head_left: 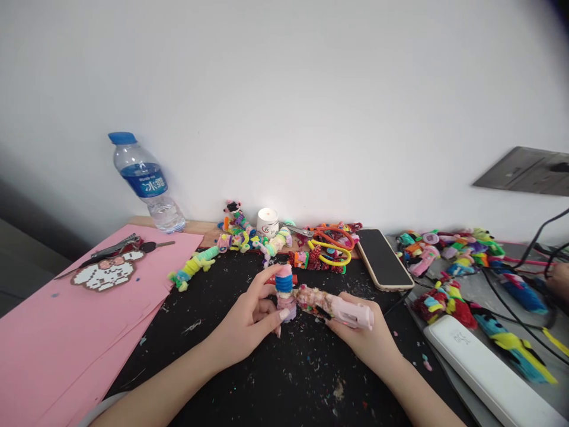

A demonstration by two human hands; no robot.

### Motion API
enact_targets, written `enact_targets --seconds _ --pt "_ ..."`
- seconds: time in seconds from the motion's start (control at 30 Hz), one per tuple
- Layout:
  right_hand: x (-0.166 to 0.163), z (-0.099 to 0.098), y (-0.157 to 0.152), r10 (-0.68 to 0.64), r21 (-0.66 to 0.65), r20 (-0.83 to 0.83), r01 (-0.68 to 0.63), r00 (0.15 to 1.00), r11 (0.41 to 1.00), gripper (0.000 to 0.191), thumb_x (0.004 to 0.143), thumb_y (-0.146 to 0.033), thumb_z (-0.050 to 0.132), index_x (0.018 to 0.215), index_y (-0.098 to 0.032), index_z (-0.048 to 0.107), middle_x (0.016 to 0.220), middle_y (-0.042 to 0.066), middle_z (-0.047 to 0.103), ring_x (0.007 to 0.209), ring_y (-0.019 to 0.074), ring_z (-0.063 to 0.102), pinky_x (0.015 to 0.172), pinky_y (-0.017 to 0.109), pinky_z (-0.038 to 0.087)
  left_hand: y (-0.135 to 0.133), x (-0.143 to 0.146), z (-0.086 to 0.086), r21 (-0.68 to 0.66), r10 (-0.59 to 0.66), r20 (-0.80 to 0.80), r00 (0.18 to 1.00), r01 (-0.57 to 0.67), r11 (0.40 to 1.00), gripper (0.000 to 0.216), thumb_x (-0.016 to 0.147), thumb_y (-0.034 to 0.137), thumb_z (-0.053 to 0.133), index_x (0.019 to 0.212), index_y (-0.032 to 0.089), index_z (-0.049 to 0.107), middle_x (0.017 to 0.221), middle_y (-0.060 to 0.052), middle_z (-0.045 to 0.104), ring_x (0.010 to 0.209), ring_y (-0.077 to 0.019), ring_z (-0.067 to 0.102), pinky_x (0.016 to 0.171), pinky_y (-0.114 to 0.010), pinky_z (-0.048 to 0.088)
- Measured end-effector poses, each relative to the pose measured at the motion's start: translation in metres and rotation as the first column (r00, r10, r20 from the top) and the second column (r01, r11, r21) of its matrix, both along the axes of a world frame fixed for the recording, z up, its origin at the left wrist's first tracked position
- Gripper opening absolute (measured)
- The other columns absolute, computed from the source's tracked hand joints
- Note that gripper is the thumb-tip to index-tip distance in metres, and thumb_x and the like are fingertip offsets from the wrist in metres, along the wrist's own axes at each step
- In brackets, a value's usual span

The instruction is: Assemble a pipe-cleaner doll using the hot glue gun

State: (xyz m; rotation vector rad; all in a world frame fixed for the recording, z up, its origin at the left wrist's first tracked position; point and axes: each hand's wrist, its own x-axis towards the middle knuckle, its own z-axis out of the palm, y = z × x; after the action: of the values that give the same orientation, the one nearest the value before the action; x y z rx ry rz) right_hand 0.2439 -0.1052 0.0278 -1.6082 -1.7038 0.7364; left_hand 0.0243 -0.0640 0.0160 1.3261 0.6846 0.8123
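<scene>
Near the middle of the black work surface, my left hand (253,326) has its thumb and fingers closed around a small upright pipe-cleaner figure (284,283). The figure is wound in pink, blue, white and mauve bands. My right hand (367,332) grips a pale pink handheld tool (351,312) with a slotted rear end. Its front part is covered in coloured fuzz and bits, and the tip points left, at the side of the figure. Whether the tip touches the figure I cannot tell. The tool's exact kind is unclear.
Behind my hands lie several pipe-cleaner figures (195,268), a white paper cup (267,223), orange-and-yellow scissors (331,244) and a phone (386,260). Pink sheets (66,332) and a water bottle (144,178) are left. At right are a white power bank (484,362), cables and another person's hand (559,280).
</scene>
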Motion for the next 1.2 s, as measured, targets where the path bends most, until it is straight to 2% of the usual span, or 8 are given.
enact_targets --seconds 0.13,0.33,0.57,0.97,1.2 --pt "0.0015 -0.0029 -0.0002 -0.012 0.033 0.008 0.012 1.0 0.999 0.022 0.068 -0.026 0.057 0.055 -0.021 0.039 0.051 -0.004 0.042 0.046 0.0103 0.04 0.043 0.021 0.032 0.0 0.0001 -0.0001 -0.012 -0.027 0.024 0.999 0.028 1.0 0.058 0.085 0.028 0.053 0.134 0.034 0.022 0.1 -0.004 0.057 0.061 -0.0091 0.052 0.061 -0.028 0.049" --pt "-0.0002 0.0011 0.0 -0.013 0.01 0.022 0.012 1.0 1.0 0.022 0.067 -0.025 0.059 0.056 -0.02 0.041 0.051 -0.005 0.041 0.045 0.0097 0.039 0.042 0.021 0.032 0.0 0.0004 0.0002 -0.004 -0.016 -0.008 1.0 0.016 1.0 0.057 0.084 0.029 0.054 0.133 0.033 0.024 0.106 -0.006 0.055 0.062 -0.009 0.052 0.057 -0.027 0.049" --pt "-0.0008 0.0036 -0.001 0.016 -0.009 0.003 -0.016 1.0 1.0 0.026 0.068 -0.023 0.058 0.055 -0.02 0.036 0.05 -0.006 0.037 0.045 0.0081 0.034 0.042 0.02 0.028 -0.0003 -0.0002 -0.0008 -0.003 -0.011 -0.038 0.999 0.011 1.0 0.057 0.083 0.027 0.055 0.132 0.034 0.026 0.106 -0.005 0.055 0.065 -0.01 0.053 0.055 -0.025 0.049" --pt "-0.0021 0.0057 0.0001 0.021 -0.029 -0.016 -0.021 1.0 0.999 0.026 0.067 -0.022 0.057 0.054 -0.02 0.034 0.05 -0.006 0.035 0.046 0.0079 0.033 0.043 0.02 0.025 -0.0003 -0.0003 -0.001 0.014 0.003 -0.077 0.997 -0.002 1.0 0.061 0.08 0.026 0.058 0.132 0.035 0.026 0.116 -0.006 0.051 0.06 -0.0071 0.048 0.048 -0.021 0.047" --pt "-0.0008 0.0044 -0.0011 0.029 -0.039 -0.004 -0.029 1.0 0.999 0.028 0.07 -0.024 0.058 0.055 -0.02 0.034 0.051 -0.006 0.035 0.047 0.0081 0.033 0.043 0.021 0.025 -0.0005 0.0001 -0.0006 0.0 0.018 -0.076 0.997 -0.018 1.0 0.071 0.078 0.024 0.062 0.134 0.034 0.019 0.096 -0.002 0.056 0.061 -0.0092 0.051 0.048 -0.021 0.045"
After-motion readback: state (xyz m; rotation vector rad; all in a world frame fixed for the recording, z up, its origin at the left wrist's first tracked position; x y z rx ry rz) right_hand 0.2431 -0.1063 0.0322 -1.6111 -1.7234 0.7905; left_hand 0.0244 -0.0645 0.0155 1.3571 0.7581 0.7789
